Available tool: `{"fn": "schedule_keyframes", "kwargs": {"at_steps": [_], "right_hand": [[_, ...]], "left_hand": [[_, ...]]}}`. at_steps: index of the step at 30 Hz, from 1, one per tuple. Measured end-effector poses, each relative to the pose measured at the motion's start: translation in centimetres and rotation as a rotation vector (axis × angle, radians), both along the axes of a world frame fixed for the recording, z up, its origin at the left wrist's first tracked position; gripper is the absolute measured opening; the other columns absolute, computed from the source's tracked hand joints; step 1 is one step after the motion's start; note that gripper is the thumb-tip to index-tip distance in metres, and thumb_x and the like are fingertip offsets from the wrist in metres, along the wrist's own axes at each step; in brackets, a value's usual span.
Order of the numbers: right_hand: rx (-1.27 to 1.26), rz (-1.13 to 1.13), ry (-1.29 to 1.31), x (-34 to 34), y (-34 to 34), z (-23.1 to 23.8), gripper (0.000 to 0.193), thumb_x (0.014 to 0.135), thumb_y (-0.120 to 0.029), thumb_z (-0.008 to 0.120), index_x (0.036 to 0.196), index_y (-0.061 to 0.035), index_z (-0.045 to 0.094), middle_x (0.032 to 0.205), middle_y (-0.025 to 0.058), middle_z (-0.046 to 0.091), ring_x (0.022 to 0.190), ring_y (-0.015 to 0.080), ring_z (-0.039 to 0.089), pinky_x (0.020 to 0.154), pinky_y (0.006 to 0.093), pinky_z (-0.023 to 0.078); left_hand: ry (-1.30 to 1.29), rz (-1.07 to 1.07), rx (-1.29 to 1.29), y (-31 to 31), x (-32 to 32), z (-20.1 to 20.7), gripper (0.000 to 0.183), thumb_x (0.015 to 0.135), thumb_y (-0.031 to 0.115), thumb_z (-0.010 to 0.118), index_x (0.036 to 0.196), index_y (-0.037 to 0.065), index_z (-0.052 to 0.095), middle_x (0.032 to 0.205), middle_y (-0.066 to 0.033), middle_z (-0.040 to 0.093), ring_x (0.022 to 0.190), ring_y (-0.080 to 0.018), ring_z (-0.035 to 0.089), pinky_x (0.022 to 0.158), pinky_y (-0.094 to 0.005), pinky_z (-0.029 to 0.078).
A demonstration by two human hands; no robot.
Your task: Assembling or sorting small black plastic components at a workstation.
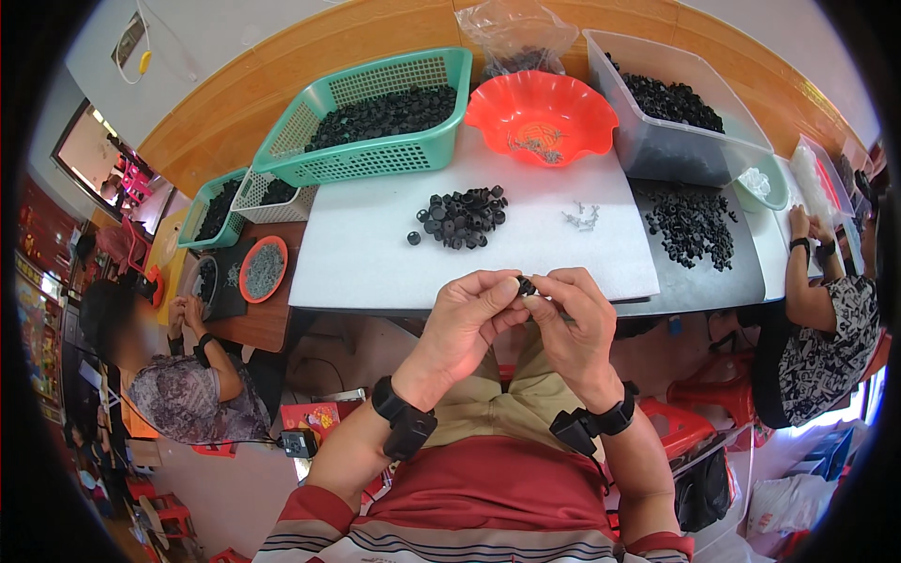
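Just off the table's front edge, my left hand [476,308] and my right hand [574,319] meet, fingertips pinched together. Between them is a small black plastic part [526,286], mostly covered by the fingers. Ahead of the hands, a pile of round black caps [464,218] lies on the white foam sheet [375,251]. A few small silvery screw-like pieces [583,218] are scattered to the right of that pile. Further right, many small black parts [693,228] spread over a dark mat.
At the back stand a green basket [375,167], a scalloped red bowl [589,92] and a clear plastic bin [680,155], all holding small parts. An orange dish [248,278] sits at left. One person [183,385] works at left, another [817,328] at right.
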State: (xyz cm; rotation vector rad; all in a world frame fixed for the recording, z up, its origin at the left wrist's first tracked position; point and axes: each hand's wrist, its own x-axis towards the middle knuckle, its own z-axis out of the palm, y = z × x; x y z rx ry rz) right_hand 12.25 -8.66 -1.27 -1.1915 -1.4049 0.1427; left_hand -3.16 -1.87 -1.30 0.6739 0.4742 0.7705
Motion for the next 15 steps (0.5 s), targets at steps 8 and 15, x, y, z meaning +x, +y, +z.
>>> {"fn": "schedule_keyframes", "kwargs": {"at_steps": [8, 15], "right_hand": [[0.045, -0.023, -0.047, -0.02, -0.10, -0.10, 0.026, 0.086, 0.000, 0.077, 0.111, -0.0025, 0.071, 0.095, 0.0115, 0.066, 0.071, 0.0202, 0.066, 0.059, 0.0292, 0.052], [0.097, -0.056, -0.103, 0.00, -0.01, -0.44, 0.028, 0.085, 0.000, 0.077, 0.112, -0.0020, 0.070, 0.095, 0.0117, 0.065, 0.070, 0.0217, 0.067, 0.057, 0.0306, 0.054]], "left_hand": [[-0.018, 0.005, -0.004, -0.32, -0.01, -0.21, 0.022, 0.097, 0.015, 0.070, 0.114, 0.001, 0.069, 0.106, -0.0096, 0.073, 0.093, -0.0177, 0.072, 0.086, -0.0309, 0.063], [-0.021, 0.032, -0.021, -0.77, 0.32, 0.36, 0.024, 0.097, 0.012, 0.070, 0.116, -0.002, 0.069, 0.104, -0.0093, 0.071, 0.091, -0.0157, 0.070, 0.086, -0.0299, 0.061]]}}
